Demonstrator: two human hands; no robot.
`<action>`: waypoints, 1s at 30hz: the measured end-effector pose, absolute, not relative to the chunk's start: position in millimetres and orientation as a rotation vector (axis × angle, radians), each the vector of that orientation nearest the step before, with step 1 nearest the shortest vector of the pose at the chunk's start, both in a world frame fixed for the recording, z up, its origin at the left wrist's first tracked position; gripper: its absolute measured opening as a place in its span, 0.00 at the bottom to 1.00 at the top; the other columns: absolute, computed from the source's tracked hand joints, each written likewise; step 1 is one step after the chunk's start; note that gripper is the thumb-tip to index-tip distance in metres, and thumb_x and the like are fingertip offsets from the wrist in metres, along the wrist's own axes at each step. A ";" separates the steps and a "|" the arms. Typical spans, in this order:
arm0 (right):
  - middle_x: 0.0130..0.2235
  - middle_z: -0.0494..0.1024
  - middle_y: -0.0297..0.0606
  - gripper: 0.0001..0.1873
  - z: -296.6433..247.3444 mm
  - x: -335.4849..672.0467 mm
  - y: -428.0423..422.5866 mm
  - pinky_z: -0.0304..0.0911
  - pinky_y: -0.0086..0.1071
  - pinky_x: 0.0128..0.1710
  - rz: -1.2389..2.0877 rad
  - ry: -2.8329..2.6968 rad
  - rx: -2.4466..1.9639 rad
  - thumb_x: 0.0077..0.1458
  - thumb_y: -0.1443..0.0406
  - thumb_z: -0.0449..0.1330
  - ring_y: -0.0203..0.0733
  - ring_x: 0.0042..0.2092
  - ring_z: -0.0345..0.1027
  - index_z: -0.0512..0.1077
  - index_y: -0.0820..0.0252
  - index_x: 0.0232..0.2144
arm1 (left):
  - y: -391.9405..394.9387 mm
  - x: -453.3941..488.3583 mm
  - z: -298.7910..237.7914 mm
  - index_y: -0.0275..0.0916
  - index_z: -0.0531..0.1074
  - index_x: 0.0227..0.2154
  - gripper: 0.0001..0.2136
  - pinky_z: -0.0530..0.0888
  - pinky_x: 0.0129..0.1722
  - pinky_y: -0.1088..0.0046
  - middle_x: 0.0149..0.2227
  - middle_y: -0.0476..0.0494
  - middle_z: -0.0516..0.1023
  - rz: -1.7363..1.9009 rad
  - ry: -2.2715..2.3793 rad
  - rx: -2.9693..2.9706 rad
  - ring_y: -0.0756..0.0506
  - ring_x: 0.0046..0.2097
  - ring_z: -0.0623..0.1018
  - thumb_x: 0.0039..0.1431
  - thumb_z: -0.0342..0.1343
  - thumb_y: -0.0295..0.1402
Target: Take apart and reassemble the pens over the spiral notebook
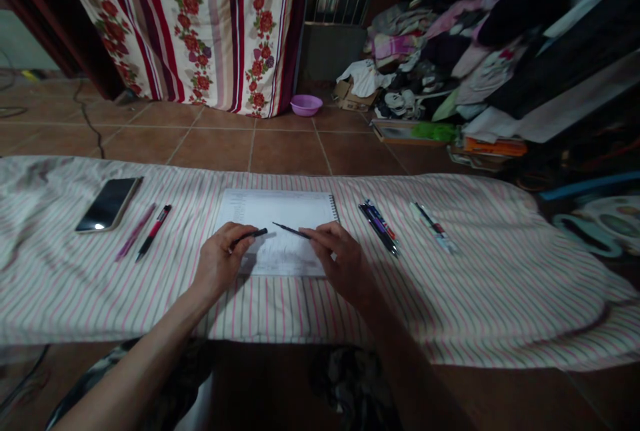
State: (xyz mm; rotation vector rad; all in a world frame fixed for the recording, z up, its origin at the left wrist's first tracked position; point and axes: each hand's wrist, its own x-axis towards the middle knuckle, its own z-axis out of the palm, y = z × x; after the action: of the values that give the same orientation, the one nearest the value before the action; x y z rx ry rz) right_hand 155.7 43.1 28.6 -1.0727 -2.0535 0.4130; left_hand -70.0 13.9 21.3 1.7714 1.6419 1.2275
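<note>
My left hand (219,256) pinches a short black pen piece (259,233), its blunt end pointing right. In my right hand (345,259) a slim dark pen piece (291,229) is gripped near its rear, the thin tip facing left. A small gap separates the two pieces. Both are over a spiral notebook (280,204) with an open white page, whose markings are too faint to read. Left of it lie a red and black pen (154,232) and a purple pen (135,233). Several pens (379,225) lie together on its right.
A striped cloth (300,314) covers the low table. A phone (109,205) rests at the left, and pens (434,225) with pale barrels are farther right. Beyond the table are a floral curtain (225,31), a purple basin (306,105) and piled clothes (415,44).
</note>
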 end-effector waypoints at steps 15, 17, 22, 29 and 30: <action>0.33 0.69 0.41 0.15 24.2 153.6 41.3 0.63 0.34 0.37 0.144 -2.235 -1.087 0.59 0.69 0.50 0.41 0.37 0.63 0.75 0.59 0.42 | 15.0 -74.3 13.6 0.39 0.74 0.38 0.08 0.73 0.37 0.71 0.36 0.45 0.75 1.153 1.691 2.136 0.47 0.37 0.75 0.59 0.50 0.30; 0.33 0.69 0.41 0.15 23.8 152.7 41.2 0.63 0.34 0.36 0.124 -2.260 -1.092 0.59 0.68 0.50 0.41 0.37 0.62 0.75 0.58 0.42 | 14.6 -74.1 13.5 0.39 0.74 0.38 0.09 0.74 0.36 0.70 0.36 0.44 0.74 1.121 1.728 2.225 0.47 0.37 0.75 0.59 0.50 0.30; 0.33 0.71 0.41 0.13 22.1 149.4 41.0 0.64 0.34 0.36 0.139 -2.253 -1.088 0.58 0.69 0.52 0.41 0.37 0.64 0.74 0.58 0.42 | 13.8 -74.4 13.8 0.37 0.74 0.40 0.11 0.74 0.33 0.69 0.36 0.42 0.75 1.008 1.801 2.498 0.45 0.37 0.74 0.60 0.47 0.29; 0.32 0.74 0.38 0.07 22.2 150.4 42.5 0.65 0.34 0.39 0.312 -2.135 -0.981 0.56 0.70 0.55 0.39 0.37 0.68 0.74 0.59 0.34 | 17.0 -78.2 11.6 0.38 0.74 0.40 0.10 0.74 0.35 0.70 0.37 0.42 0.74 1.026 1.734 2.471 0.46 0.38 0.75 0.60 0.48 0.28; 0.32 0.74 0.37 0.07 22.6 151.0 42.5 0.65 0.34 0.39 0.319 -2.132 -0.986 0.55 0.70 0.56 0.39 0.36 0.68 0.74 0.59 0.33 | 17.3 -78.3 11.0 0.38 0.74 0.40 0.10 0.74 0.36 0.70 0.37 0.42 0.74 1.025 1.714 2.456 0.46 0.38 0.75 0.59 0.49 0.29</action>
State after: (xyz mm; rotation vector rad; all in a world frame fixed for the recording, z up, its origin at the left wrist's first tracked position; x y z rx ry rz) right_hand 151.0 42.5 22.6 -0.9864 -2.1323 0.3194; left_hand -78.3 17.3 11.0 2.4555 1.7139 1.0250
